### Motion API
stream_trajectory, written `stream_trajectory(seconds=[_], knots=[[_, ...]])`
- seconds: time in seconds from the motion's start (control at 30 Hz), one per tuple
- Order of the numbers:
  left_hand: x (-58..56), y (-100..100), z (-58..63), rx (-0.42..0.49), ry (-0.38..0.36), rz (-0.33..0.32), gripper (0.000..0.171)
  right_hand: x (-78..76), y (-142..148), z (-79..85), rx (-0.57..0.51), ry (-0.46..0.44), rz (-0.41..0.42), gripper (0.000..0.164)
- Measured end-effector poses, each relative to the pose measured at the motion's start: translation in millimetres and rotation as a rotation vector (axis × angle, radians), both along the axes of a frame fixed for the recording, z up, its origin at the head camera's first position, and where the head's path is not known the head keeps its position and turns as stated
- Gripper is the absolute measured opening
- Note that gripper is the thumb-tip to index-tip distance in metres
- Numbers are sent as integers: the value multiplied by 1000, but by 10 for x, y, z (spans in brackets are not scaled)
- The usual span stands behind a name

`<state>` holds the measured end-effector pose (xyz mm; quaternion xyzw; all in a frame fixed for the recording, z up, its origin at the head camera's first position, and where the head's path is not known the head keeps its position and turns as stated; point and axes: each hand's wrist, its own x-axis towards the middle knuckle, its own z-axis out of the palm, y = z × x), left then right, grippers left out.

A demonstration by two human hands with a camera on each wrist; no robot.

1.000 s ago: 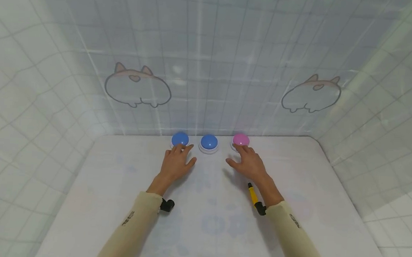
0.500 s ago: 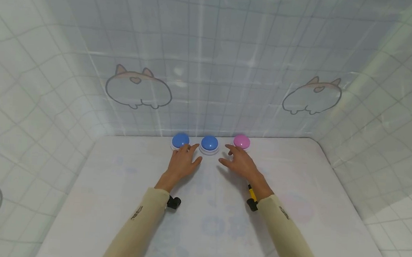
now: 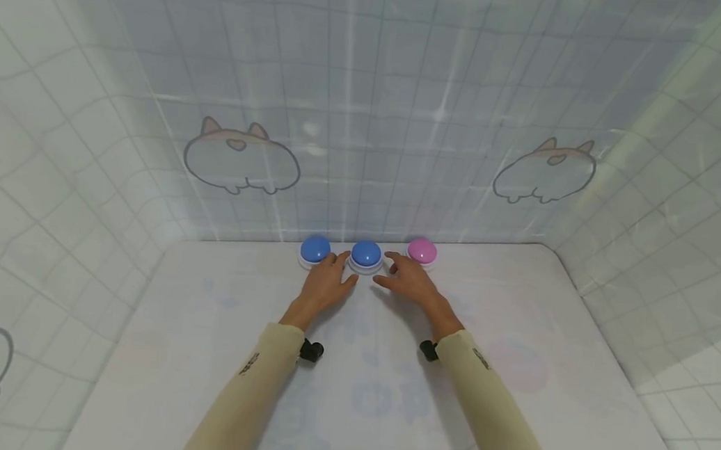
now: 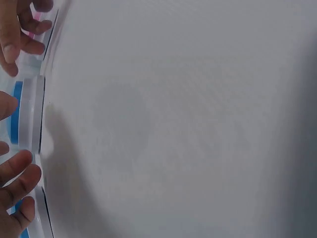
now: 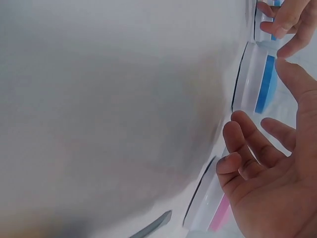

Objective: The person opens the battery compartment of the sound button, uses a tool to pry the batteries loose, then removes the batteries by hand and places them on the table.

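Note:
Three round push buttons with white bases stand in a row: a left blue button (image 3: 315, 248), a middle blue button (image 3: 366, 254) and a pink button (image 3: 422, 251). My left hand (image 3: 323, 284) is at the left side of the middle button, its fingers spread and overlapping the left button's base. From the other side, my right hand (image 3: 415, 282) reaches to the middle button with loosely bent fingers, partly in front of the pink one. In the right wrist view, the right thumb and fingers lie around the near side of the middle button (image 5: 252, 82). Neither hand holds anything.
The buttons stand at the back edge of a white table (image 3: 373, 407), against a grid-patterned curtain (image 3: 399, 116). Similar curtains rise at left and right. A slim grey tip (image 5: 153, 225) lies low in the right wrist view. Black wrist cameras sit at both cuffs.
Both hands have moved inward to the middle blue button; the right one has left the front of the pink button. The yellow and black pen-like object is now hidden in the head view.

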<state>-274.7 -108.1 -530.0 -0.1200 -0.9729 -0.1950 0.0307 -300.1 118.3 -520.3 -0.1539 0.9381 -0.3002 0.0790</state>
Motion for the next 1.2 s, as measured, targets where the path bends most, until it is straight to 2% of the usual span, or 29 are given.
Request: stream_trajectory(seconds=[0.33, 0.63, 0.87, 1.07, 1.2], knots=[[-75, 66, -32, 35, -63, 36, 66, -53, -95, -4, 7, -14, -24, 77], [-100, 116, -23, 64, -51, 34, 65, -151, -164, -71, 17, -34, -56, 78], [-124, 158, -23, 83, -54, 33, 65, -212, -205, -106, 47, -10, -50, 79], [-153, 163, -30, 83, -96, 47, 66, -236, -217, -106, 23, -22, -36, 80], [-160, 171, -20, 81, -94, 39, 66, -242, -213, -95, 16, -26, -25, 81]])
